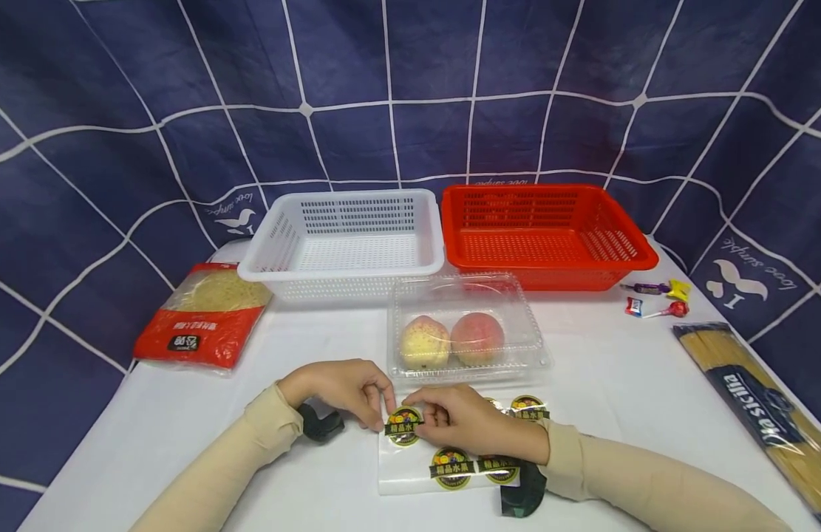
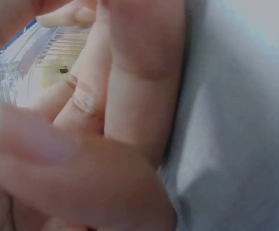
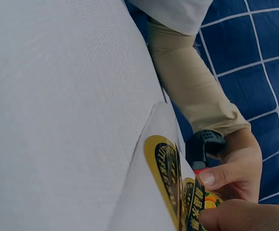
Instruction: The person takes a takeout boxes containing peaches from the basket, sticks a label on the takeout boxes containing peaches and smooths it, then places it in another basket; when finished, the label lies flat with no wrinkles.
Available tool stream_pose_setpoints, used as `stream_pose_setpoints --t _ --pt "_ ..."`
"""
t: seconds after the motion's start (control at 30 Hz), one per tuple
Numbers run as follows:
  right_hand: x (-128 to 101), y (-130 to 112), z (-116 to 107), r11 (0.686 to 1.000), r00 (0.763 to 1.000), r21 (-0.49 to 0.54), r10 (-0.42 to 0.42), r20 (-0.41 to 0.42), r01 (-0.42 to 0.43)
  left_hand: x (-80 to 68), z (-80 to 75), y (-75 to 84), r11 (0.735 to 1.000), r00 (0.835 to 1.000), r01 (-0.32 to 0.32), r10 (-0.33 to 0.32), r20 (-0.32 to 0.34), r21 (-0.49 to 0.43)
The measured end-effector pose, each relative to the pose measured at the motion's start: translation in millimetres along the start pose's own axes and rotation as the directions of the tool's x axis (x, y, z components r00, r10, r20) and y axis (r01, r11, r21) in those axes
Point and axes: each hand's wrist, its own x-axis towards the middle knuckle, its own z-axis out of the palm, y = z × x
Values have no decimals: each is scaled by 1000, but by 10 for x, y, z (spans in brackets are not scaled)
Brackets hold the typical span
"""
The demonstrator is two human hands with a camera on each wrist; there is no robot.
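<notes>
Two baskets (image 1: 343,229), two peaches (image 1: 425,341), two lollipops (image 1: 656,304), two noodle packs (image 1: 204,318).

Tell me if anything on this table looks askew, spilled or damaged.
Nothing stands out. The clear box is closed with both peaches inside, both baskets sit upright, and the left hand and right hand pinch a sticker on its sheet.

Navy backdrop cloth (image 1: 383,89) crossed by white grid lines; white basket (image 1: 343,240) beside red basket (image 1: 543,233); pink and yellowish peaches (image 1: 450,340) under clear plastic; black-and-gold round stickers (image 1: 403,427) on a white sheet; beige sleeves (image 1: 250,451)
</notes>
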Motion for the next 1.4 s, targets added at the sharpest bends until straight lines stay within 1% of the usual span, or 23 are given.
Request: stream_pose_setpoints --t 0.17,0.27,0.3,0.4,0.5,0.63,0.7,0.77,0.8,0.83,0.9,1.0,1.1,1.17,1.23,1.3,1.37,1.4 --pt "9 23 36 998 997 -31 -63 -48 61 1 -7 -17 1000 1000 -16 17 9 -20" --pt "2 17 28 997 995 -5 -83 -52 83 0 -7 -21 1000 1000 -18 19 9 -23" --pt "-2 12 23 996 995 20 -83 -47 84 -2 -7 -20 1000 1000 -17 17 10 -26" --pt "-14 -22 -2 991 998 116 -66 -24 68 -1 -3 -31 1000 1000 -17 17 0 -18" --pt "-24 -81 -46 980 999 198 -32 15 28 -1 -6 -42 1000 1000 -17 17 -17 -4" --pt "-41 -186 -154 981 997 193 -5 82 -11 -18 -34 -47 999 999 -10 12 -49 40" --pt "-50 -234 -226 986 993 168 -13 116 -7 -38 -64 -55 997 997 -4 9 -74 77" --pt "-55 -281 -308 988 989 153 -34 142 12 -63 -105 -67 993 993 2 11 -117 115" --pt "-57 -300 -350 989 988 149 -47 146 25 -76 -128 -73 991 989 7 13 -149 133" --pt "-59 -318 -392 989 988 147 -54 147 32 -91 -153 -80 988 983 5 24 -184 156" --pt "-62 -343 -477 989 989 143 -67 131 48 -110 -199 -91 983 963 3 46 -266 181" --pt "-69 -358 -594 990 994 136 -58 88 46 -120 -245 -103 986 919 12 55 -390 167" --pt "-68 -357 -704 990 998 134 -51 46 45 -87 -262 -103 994 872 20 37 -488 111" --pt "-62 -349 -778 987 999 157 -47 22 43 -53 -263 -98 997 841 19 28 -540 81" --pt "-43 -333 -851 981 999 186 -51 -9 52 -12 -260 -83 998 816 7 28 -577 58" --pt "-21 -315 -924 972 999 231 -42 -35 49 34 -254 -66 999 801 -28 34 -597 19" --pt "5 -300 -997 960 997 277 -20 -68 38 89 -241 -39 994 799 -94 45 -599 -50" --pt "23 -295 -1037 957 996 288 -3 -85 27 129 -237 -22 987 800 -127 45 -599 -96"
